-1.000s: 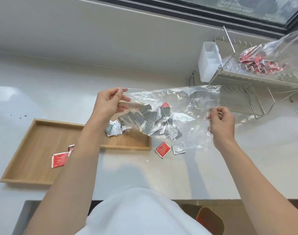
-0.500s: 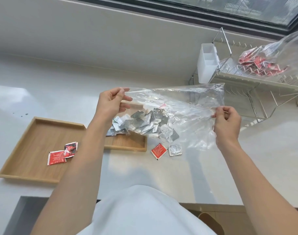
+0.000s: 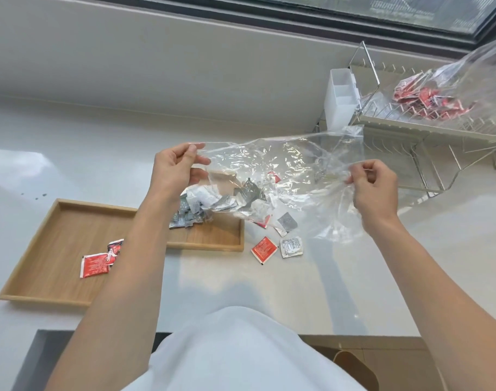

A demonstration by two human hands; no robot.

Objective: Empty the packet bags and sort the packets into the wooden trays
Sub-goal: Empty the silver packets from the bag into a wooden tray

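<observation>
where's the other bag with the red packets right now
In the head view it sits at the far right, on top of the wire dish rack under the window: a clear bag of red packets, just right of the white plastic holder.

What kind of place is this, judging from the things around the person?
Most likely a home kitchen counter under a window: a wire dish rack with a white cutlery holder stands on a pale countertop, and a dark window frame runs above the wall.

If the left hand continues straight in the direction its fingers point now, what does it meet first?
The left hand points right, so probably first the clear plastic bag it already pinches; depth beyond is unclear.
</observation>
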